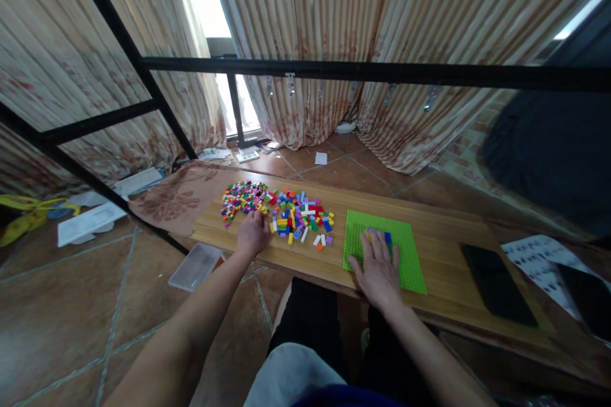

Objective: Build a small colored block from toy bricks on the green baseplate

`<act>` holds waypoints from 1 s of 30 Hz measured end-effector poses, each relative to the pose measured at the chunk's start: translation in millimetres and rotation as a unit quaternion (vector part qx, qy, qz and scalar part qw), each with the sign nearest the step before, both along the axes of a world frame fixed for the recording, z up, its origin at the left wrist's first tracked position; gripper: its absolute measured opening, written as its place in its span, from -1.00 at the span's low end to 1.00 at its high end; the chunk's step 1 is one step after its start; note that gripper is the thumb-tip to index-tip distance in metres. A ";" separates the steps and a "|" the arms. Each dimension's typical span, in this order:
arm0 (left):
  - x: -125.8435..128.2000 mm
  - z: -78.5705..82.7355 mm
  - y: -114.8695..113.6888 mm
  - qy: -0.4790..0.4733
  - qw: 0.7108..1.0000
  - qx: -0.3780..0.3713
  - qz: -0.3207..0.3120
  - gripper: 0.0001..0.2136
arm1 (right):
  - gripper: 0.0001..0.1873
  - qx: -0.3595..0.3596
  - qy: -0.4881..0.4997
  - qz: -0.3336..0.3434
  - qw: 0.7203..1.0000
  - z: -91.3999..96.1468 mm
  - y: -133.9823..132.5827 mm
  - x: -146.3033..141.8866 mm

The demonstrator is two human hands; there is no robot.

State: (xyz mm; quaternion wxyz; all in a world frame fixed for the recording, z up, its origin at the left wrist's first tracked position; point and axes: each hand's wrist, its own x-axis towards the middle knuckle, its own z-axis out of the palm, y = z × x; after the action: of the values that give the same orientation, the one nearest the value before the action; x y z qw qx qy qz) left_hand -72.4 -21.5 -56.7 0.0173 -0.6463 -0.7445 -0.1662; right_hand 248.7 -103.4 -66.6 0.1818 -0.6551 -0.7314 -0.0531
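Note:
A green studded baseplate (407, 253) lies on a wooden board (443, 248). My right hand (378, 267) rests flat on the plate, fingers stretched out over a blue brick (386, 236) stuck there. To the left spreads a pile of coloured bricks (298, 213), and a heap of smaller coloured pieces (241, 197) lies beyond it. My left hand (252, 234) sits at the near edge of that heap, knuckles up and fingers curled under; whatever they hold is hidden.
A black phone (496, 283) lies on the board's right end. A clear plastic box (196, 265) and scattered papers (86, 222) lie on the tiled floor at left. A black metal frame (334, 70) crosses in front of curtains. My knees are under the board.

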 end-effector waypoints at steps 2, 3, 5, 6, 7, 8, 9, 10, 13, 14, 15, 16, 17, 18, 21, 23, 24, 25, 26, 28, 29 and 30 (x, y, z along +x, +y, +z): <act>0.0 0.7 -0.5 -0.005 1.000 0.002 0.000 -0.81 | -0.47 0.019 0.013 0.067 0.997 5.6 -6.0 -24.7; -0.1 0.9 -0.6 -0.007 1.000 0.001 0.001 -0.81 | -0.51 0.020 0.021 0.104 0.994 8.6 -8.0 -38.3; -0.4 0.8 -0.8 -0.011 1.000 -0.001 0.001 -0.81 | -0.57 0.018 0.041 0.150 0.988 15.0 -9.0 -65.1; -0.6 0.4 -0.8 -0.012 1.000 -0.002 0.000 -0.81 | -0.59 0.015 0.049 0.162 0.985 18.2 -7.6 -77.4; -0.9 -0.1 -0.6 -0.012 1.000 -0.001 -0.002 -0.81 | -0.61 0.013 0.055 0.168 0.984 21.2 -5.1 -88.3; -1.2 -0.8 -0.4 -0.011 1.000 0.001 -0.002 -0.82 | -0.63 0.012 0.059 0.171 0.983 23.9 -1.7 -97.6; -1.5 -1.5 0.0 -0.010 1.000 0.004 -0.003 -0.82 | -0.64 0.009 0.061 0.171 0.983 26.0 2.4 -105.1; -1.8 -2.2 0.4 -0.007 1.000 0.006 -0.004 -0.82 | -0.66 0.006 0.060 0.167 0.984 27.5 6.7 -111.0; -2.3 -3.7 1.6 0.003 1.000 0.011 -0.005 -0.81 | -0.71 -0.005 0.044 0.150 0.988 28.3 18.0 -121.1; -2.3 -3.9 1.9 0.005 1.000 0.012 -0.006 -0.81 | -0.72 -0.009 0.037 0.146 0.989 27.7 20.6 -122.7; -2.2 -3.9 2.1 0.006 1.000 0.013 -0.007 -0.81 | -0.73 -0.012 0.031 0.143 0.989 26.8 22.7 -123.8; -2.1 -3.7 2.2 0.006 1.000 0.014 -0.007 -0.82 | -0.73 -0.014 0.026 0.142 0.989 25.8 24.2 -124.6; -1.9 -3.4 2.2 0.007 1.000 0.014 -0.006 -0.82 | -0.74 -0.014 0.023 0.143 0.989 24.8 25.3 -125.1; -1.6 -3.1 2.3 0.007 1.000 0.013 -0.005 -0.82 | -0.75 -0.012 0.022 0.144 0.989 23.8 26.2 -125.4; -1.2 -1.8 2.4 0.010 1.000 0.010 -0.003 -0.83 | -0.77 -0.009 0.022 0.139 0.990 21.3 28.9 -125.1; -1.1 -1.2 2.3 0.012 1.000 0.011 -0.005 -0.83 | -0.78 -0.014 0.027 0.128 0.991 19.9 31.0 -124.1; -1.1 -0.9 2.3 0.014 1.000 0.011 -0.006 -0.83 | -0.78 -0.018 0.030 0.122 0.992 19.1 32.1 -123.4; -1.1 -0.7 2.3 0.016 1.000 0.012 -0.006 -0.83 | -0.77 -0.020 0.034 0.116 0.992 18.4 33.2 -122.6; -1.2 -0.6 2.4 0.017 1.000 0.011 -0.007 -0.83 | -0.77 -0.021 0.037 0.111 0.993 17.6 34.1 -121.8; -1.5 -0.5 2.6 0.017 1.000 0.010 -0.007 -0.83 | -0.76 -0.016 0.042 0.103 0.994 15.8 35.5 -120.1; -1.6 -0.6 2.8 0.016 1.000 0.011 -0.008 -0.83 | -0.76 -0.012 0.043 0.101 0.994 14.9 36.1 -119.3; -1.7 -0.6 3.1 0.014 1.000 0.011 -0.008 -0.83 | -0.76 -0.010 0.044 0.099 0.994 14.1 36.5 -118.5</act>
State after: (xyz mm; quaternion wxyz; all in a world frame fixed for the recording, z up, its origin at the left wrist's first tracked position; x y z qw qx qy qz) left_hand -74.1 -18.4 -57.3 0.0337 -0.6546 -0.7370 -0.1651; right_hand 130.1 -66.8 -52.5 0.2121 -0.5833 -0.7841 0.0012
